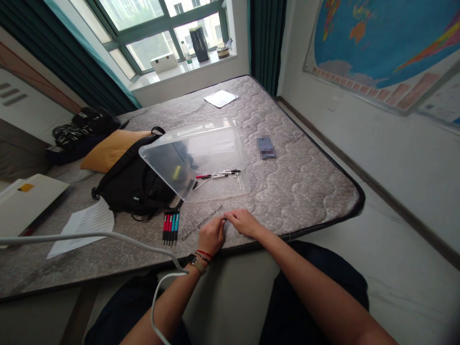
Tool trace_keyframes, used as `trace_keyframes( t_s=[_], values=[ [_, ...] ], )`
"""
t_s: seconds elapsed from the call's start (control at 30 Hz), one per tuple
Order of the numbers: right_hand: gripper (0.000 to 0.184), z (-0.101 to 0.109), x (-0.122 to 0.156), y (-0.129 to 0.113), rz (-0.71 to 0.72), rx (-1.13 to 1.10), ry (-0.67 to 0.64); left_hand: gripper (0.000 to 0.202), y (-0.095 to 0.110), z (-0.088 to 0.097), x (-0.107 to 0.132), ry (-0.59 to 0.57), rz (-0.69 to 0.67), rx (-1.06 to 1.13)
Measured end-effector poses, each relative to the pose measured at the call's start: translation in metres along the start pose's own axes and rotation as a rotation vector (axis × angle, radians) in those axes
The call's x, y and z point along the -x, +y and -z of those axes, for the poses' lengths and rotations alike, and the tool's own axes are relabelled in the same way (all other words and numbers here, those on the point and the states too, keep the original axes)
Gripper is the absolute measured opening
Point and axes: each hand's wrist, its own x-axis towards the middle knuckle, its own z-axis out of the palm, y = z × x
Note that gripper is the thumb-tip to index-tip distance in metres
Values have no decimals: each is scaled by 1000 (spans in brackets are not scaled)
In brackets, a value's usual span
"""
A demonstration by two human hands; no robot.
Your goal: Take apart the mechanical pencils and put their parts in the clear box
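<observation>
My left hand (211, 235) and my right hand (243, 222) rest together on the grey quilted mattress (294, 187) near its front edge. Their fingertips meet in a pinch around something too small to make out. A row of several red, teal and black pens (171, 226) lies just left of my left hand. Beyond my hands a clear plastic tray (201, 160) leans tilted against a black backpack (138, 179). Loose pens and pen parts (217, 175) lie on the tray's lower part.
A printed sheet (86, 225) and a white box (25, 201) lie at the left. An orange cushion (109, 148) sits behind the backpack. A small dark object (266, 147) and a white paper (220, 98) lie farther back. A white cable (108, 237) crosses the front left.
</observation>
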Motion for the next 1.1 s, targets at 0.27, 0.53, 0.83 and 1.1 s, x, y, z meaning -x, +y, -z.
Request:
trace_keyframes(
  t_s=[0.27,0.53,0.83,1.1],
  values=[
    [36,-2,0,4,-13,-19,-5,26,-1,-1,2,21,36,-5],
    [37,-2,-1,7,-25,-10,-19,21,-2,-3,4,22,47,-35],
    [16,1,2,4,-74,-6,8,24,-2,0,0,5,57,-55],
    [36,7,-1,6,-68,6,45,19,0,1,0,16,80,-7]
  ],
)
